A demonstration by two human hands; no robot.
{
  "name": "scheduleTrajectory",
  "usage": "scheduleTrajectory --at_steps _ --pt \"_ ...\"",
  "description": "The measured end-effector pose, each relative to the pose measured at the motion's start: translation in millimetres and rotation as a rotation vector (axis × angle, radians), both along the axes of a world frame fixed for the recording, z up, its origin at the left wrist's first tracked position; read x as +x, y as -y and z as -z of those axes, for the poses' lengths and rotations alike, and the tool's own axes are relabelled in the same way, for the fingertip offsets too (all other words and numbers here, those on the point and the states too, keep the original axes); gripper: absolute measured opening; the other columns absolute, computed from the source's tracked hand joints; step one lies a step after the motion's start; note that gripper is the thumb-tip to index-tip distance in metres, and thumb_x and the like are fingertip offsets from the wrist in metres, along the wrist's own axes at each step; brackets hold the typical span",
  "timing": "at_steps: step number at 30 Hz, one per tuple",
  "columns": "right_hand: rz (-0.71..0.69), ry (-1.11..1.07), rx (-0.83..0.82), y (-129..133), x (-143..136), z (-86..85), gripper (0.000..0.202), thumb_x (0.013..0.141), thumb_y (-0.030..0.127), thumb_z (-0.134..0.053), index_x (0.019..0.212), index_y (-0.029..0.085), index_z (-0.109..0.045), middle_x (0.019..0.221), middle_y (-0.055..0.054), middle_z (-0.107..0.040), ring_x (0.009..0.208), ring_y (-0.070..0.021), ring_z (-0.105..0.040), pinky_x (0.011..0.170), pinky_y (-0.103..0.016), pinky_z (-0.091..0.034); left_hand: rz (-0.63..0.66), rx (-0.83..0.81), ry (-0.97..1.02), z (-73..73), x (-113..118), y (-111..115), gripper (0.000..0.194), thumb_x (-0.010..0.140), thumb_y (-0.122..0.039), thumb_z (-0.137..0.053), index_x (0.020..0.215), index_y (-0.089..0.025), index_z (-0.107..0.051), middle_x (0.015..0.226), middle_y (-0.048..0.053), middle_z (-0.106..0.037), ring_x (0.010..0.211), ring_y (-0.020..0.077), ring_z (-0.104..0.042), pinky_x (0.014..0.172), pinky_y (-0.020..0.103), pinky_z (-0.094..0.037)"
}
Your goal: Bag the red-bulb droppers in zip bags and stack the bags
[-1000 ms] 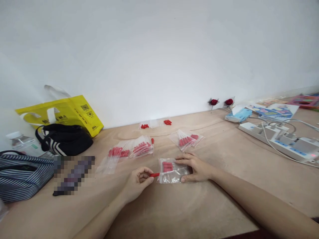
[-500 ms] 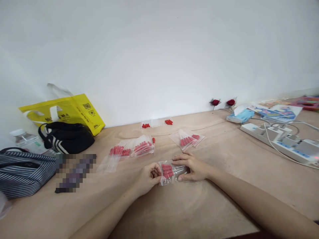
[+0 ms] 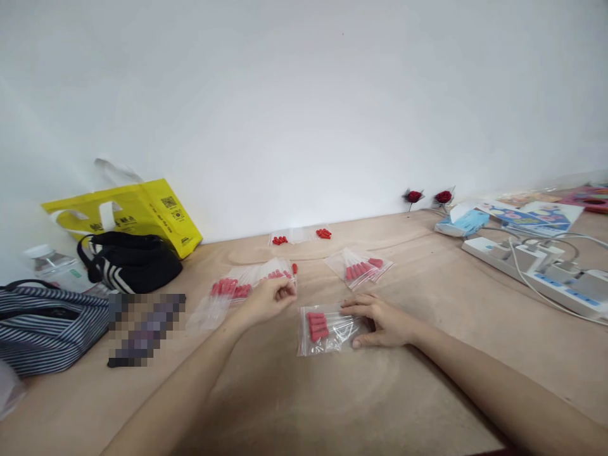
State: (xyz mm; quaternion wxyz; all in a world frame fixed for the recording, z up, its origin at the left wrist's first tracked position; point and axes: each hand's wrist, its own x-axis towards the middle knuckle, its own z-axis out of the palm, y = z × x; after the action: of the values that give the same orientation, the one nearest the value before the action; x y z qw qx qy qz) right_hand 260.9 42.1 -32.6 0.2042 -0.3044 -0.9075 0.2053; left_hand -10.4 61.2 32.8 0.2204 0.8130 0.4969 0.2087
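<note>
1. Clear plastic zip bag (image 3: 337, 342), lower centre of the frame: several red-bulbed droppers (image 3: 318, 327) inside.
2. My right hand (image 3: 384, 324): laid on the bag's right end, thumb parted from fingers.
3. My left hand (image 3: 270, 299), centre: fingers curled beside a loose dropper (image 3: 295, 269); whether I grip it, I cannot tell.
4. Dropper packets (image 3: 230, 288), left of centre.
</note>
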Motion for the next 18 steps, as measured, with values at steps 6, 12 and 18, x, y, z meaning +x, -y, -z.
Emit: scheduleTrajectory --at_steps 6,12,18 --pt "0.013 -0.004 -0.011 0.5 -1.6 -1.4 0.065 0.064 0.056 -0.059 0.118 0.021 -0.047 0.117 -0.010 -0.049 0.108 -0.0241 -0.043 0.092 -0.039 -0.032 -0.307 0.138 -0.414 0.0 29.6 -79.8 0.012 0.063 -0.020 -0.058 0.074 -0.015 -0.061 0.084 0.010 -0.063 0.085 0.0227 -0.056 0.074 0.031 -0.040" --pt "-0.003 -0.001 -0.021 -0.8 -2.2 -1.9 0.067 0.063 0.056 -0.059 0.118 0.021 -0.047 0.117 -0.010 -0.049 0.109 -0.0243 -0.043 0.093 -0.039 -0.031 -0.506 0.049 -0.426 24.5 43.1 -129.5 0.025 0.051 -0.019 -0.069 0.074 -0.013 -0.062 0.079 0.016 -0.064 0.085 0.0306 -0.057 0.071 0.036 -0.041" --pt "-0.003 -0.009 -0.019 -0.6 -2.5 -2.9 0.067 0.063 0.055 -0.060 0.119 0.021 -0.046 0.117 -0.009 -0.049 0.108 -0.0241 -0.043 0.093 -0.039 -0.031 -0.445 0.171 -0.246 8.2 47.1 -119.1 0.026 0.072 -0.022 -0.052 0.096 -0.013 -0.055 0.089 0.015 -0.062 0.086 0.0234 -0.058 0.074 0.031 -0.042"
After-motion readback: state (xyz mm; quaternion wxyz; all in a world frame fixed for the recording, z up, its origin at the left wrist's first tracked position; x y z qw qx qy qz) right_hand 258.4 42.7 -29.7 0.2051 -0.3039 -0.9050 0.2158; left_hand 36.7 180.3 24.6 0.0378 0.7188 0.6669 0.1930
